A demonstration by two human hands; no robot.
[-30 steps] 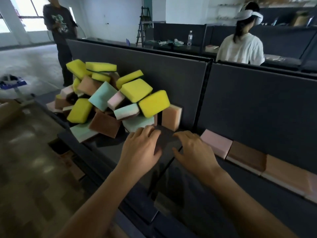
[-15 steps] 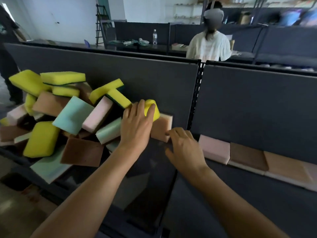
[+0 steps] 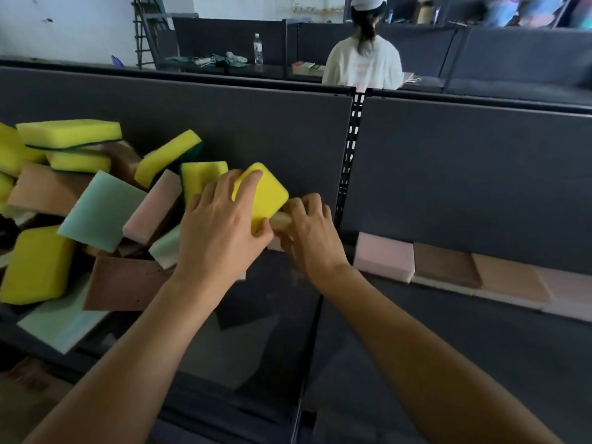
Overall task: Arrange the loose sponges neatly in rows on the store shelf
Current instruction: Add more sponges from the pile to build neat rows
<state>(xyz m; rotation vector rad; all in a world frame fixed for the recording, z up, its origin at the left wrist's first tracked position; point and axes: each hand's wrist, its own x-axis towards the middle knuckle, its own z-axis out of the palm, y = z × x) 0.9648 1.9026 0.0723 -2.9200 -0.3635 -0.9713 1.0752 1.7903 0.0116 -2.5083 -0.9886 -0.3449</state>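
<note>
A loose heap of sponges (image 3: 96,206), yellow, pink, mint and brown, covers the left part of the dark shelf (image 3: 256,341). My left hand (image 3: 221,229) grips a yellow sponge (image 3: 267,193) at the heap's right end, fingers over its top and thumb beneath. My right hand (image 3: 309,235) curls round a peach sponge (image 3: 282,217) standing against the back panel, mostly hidden under both hands. A flat row of sponges (image 3: 448,267), pink, brown and peach, lies along the back of the right shelf section.
A slotted upright (image 3: 350,149) divides the two grey back panels. Beyond the shelving a person in a white top (image 3: 363,62) sits facing away, near a water bottle (image 3: 258,52). The shelf's front edge runs across the bottom of the view.
My left hand has closed round the yellow sponge and lifted it clear of the heap. My right hand has moved up from the shelf onto the peach sponge.
</note>
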